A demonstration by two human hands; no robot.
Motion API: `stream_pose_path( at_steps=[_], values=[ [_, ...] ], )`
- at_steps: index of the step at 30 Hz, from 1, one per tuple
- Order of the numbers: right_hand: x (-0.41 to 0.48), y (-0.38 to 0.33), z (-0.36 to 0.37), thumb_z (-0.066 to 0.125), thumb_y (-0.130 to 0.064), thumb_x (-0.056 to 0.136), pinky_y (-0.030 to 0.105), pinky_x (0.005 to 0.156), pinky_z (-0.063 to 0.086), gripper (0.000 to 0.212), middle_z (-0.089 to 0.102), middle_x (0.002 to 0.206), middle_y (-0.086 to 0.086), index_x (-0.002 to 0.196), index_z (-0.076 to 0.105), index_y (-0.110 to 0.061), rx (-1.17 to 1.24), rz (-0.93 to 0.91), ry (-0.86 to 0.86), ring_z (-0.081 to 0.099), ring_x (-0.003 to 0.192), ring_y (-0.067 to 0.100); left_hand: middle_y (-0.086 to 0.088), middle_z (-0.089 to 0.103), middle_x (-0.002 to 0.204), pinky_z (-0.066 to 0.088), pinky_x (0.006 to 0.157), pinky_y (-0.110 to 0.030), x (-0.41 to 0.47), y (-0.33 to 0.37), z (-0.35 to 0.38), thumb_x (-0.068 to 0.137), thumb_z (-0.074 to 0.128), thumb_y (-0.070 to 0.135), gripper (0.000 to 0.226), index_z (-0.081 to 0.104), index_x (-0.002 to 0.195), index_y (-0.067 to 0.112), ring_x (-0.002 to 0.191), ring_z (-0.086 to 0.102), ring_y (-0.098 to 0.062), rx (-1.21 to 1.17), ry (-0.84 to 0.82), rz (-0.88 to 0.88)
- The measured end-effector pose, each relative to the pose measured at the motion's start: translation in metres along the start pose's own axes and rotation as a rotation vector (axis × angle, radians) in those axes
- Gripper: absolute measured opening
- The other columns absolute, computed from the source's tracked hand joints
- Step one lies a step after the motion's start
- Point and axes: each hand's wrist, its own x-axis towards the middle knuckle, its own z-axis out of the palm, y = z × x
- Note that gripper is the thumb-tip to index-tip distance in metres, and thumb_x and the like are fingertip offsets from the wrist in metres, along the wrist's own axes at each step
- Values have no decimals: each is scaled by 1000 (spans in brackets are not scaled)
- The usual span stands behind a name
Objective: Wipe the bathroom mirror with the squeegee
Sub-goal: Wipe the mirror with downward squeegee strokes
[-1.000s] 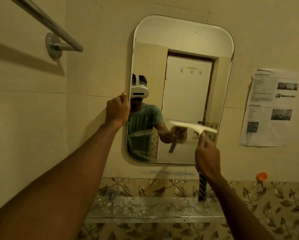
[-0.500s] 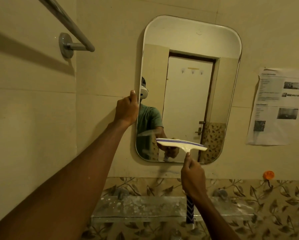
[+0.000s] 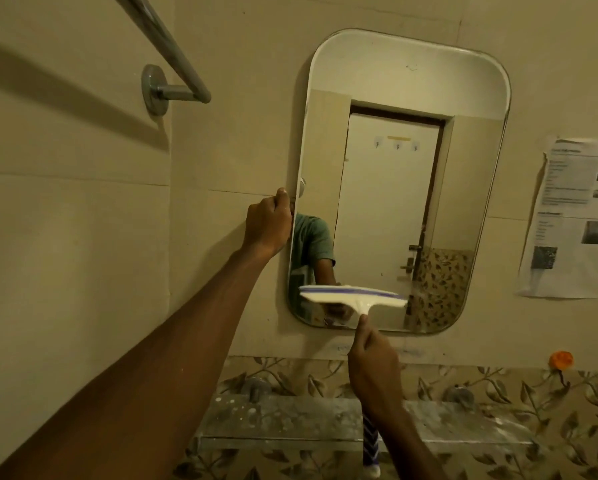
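The rounded-rectangular frameless wall mirror (image 3: 394, 188) hangs on beige tiled wall, and the left hand (image 3: 268, 225) grasps its left edge about halfway up, fingers curled round the rim with the thumb pointing upward along it. The white plastic squeegee with a blue stripe along its blade (image 3: 353, 298) lies across the lower part of the mirror, just above the bottom edge. Its left tip is close to the bottom left corner and its right tip stops short of the right edge, leaving a strip of glass beside it. The blade slopes slightly down to the right, and whether its rubber touches the glass cannot be told. The right hand (image 3: 373, 367) is clenched round the squeegee's blue-and-white striped handle just below the blade, and the handle's lower end crosses in front of the clear glass shelf (image 3: 283, 424). That shelf runs under the mirror's bottom edge, its surface speckled with white marks, against a band of leaf-patterned tiles (image 3: 498, 386). Most of the glass above the blade lies open. A chrome towel bar (image 3: 167, 50) juts out at the upper left, and a printed paper sheet (image 3: 574, 220) hangs right of the mirror, above a small orange wall hook (image 3: 562, 360).
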Motion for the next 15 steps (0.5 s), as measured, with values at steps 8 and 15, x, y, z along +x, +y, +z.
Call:
stream_pose_path(
  at_steps=[8,15],
  values=[
    [54,-70,-24,27,-35,104,14,46,30,45,47,57,-7,66,46,-21,116,-106,74,43,48,2,-21,68,76,57,74,-52,-1,-3,-4,96,30,45,55,61,66,11,74,67,-36,11,-41,28],
    [6,-23,24,26,-41,102,12,36,31,45,51,55,-6,72,54,-22,-23,-40,-20,44,42,3,-18,67,72,59,70,-45,1,0,-7,101,29,38,57,63,72,3,64,66,-30,47,-48,54]
  ],
)
